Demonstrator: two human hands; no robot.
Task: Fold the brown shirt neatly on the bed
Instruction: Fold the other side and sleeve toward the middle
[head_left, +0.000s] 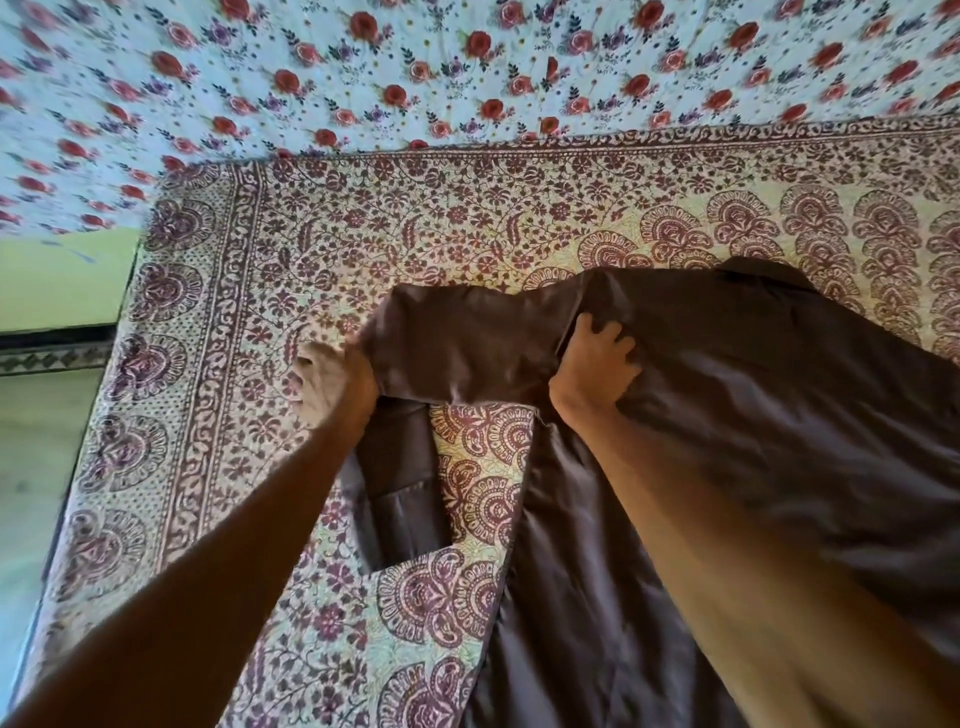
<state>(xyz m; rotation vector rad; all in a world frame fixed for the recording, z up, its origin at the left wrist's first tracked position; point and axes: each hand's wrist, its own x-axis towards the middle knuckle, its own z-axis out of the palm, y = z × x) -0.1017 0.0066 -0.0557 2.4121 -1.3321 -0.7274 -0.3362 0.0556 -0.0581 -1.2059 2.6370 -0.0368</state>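
Step in hand is the sleeve (467, 343) fold: the brown shirt (779, 415) lies spread on the bed (218, 322), left hand (332, 382) gripping the sleeve's bend (blurred there), right hand (597, 364) clutching shoulder fabric; next, the sleeve probably needs laying flat across the body.

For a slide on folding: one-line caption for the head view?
Left hand holds the bent sleeve of a glossy brown shirt while right hand grips its shoulder on a maroon-patterned bedspread.

We take this for a home bedroom: a bed (119, 415) under a cream bedspread printed with maroon paisley and flowers (415, 218), a pale blue rose-print cloth (363, 62) beyond it, a plain green wall (62, 280) beside.
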